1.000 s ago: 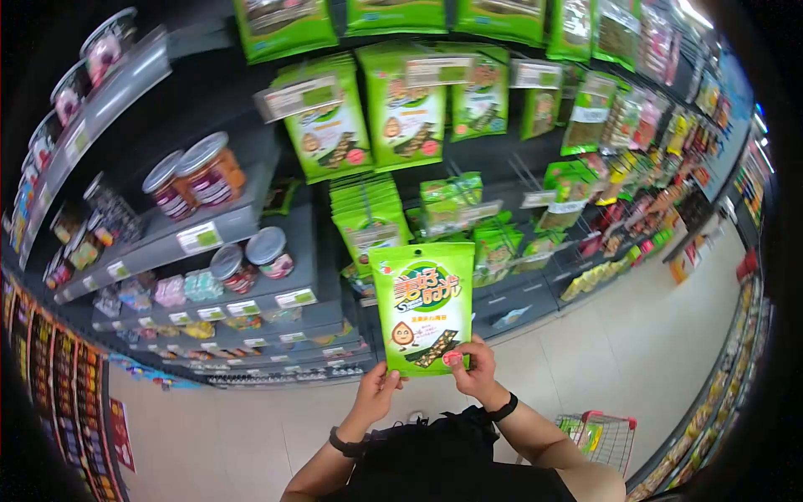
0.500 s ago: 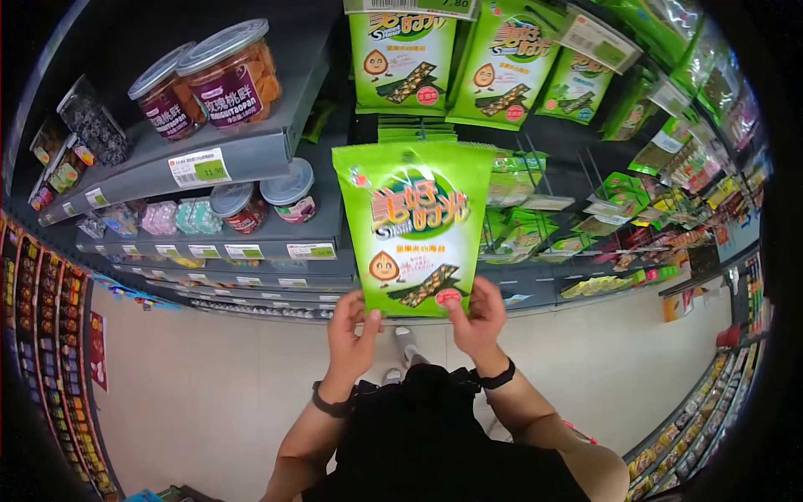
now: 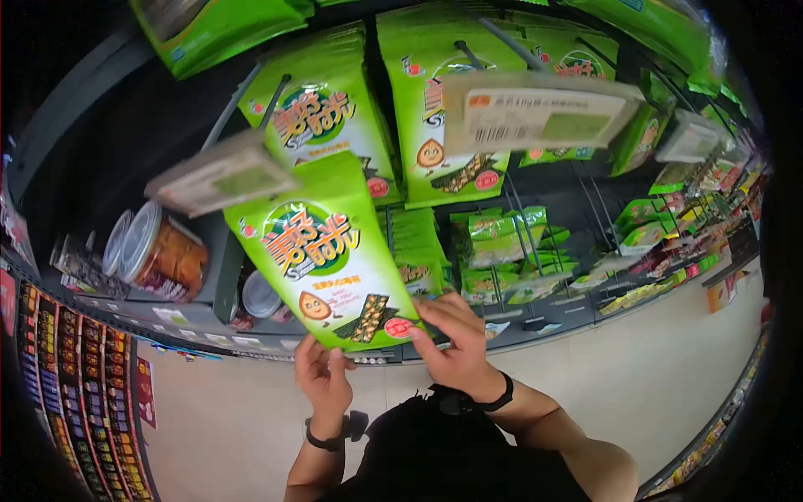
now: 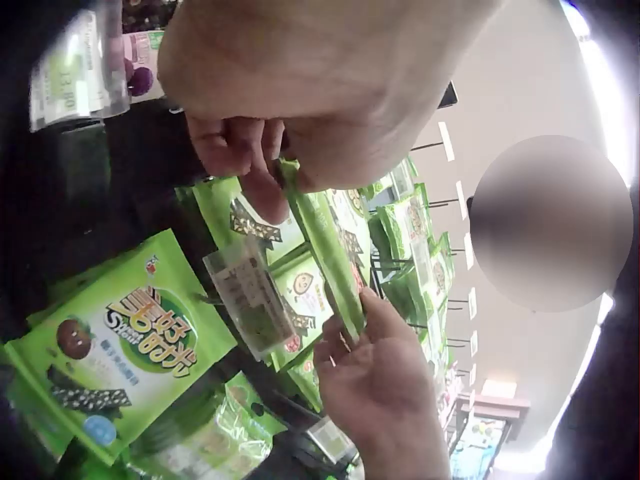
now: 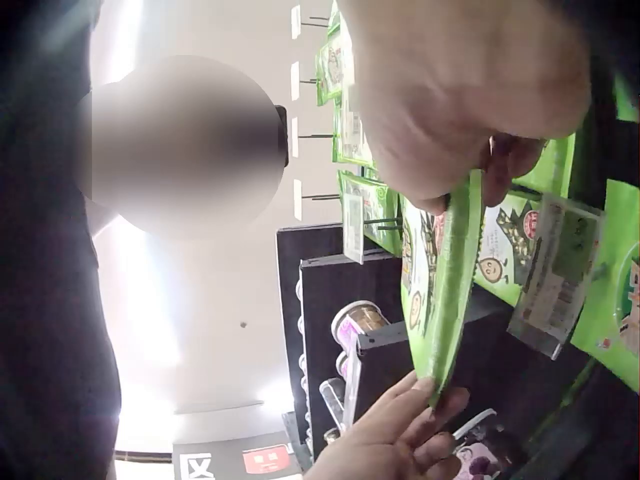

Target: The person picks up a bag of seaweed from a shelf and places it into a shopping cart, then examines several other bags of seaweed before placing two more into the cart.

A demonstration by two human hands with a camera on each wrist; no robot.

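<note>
A green and white seaweed snack packet (image 3: 335,259), printed with a cartoon nut, leans to the left in the head view. My left hand (image 3: 324,381) pinches its lower left corner, thumb in front. At the lower right edge my right hand (image 3: 456,343) grips it with the thumb on the front face. The packet's top edge overlaps a price tag (image 3: 222,176) in front of the hanging matching packets (image 3: 314,117). Both wrist views show the held packet (image 4: 325,250) edge-on and thin between the two hands.
Metal hooks carry more green packets (image 3: 452,125), with a second price tag (image 3: 539,117) jutting forward. Lidded tubs (image 3: 163,255) stand on the shelf at left. Lower down hang smaller green bags (image 3: 502,243). A packed rack (image 3: 75,376) lines the far left.
The packet has gone from upright to tilted left, and both hands have carried it up to the hanging row. The shelf now appears closer in the head view.
</note>
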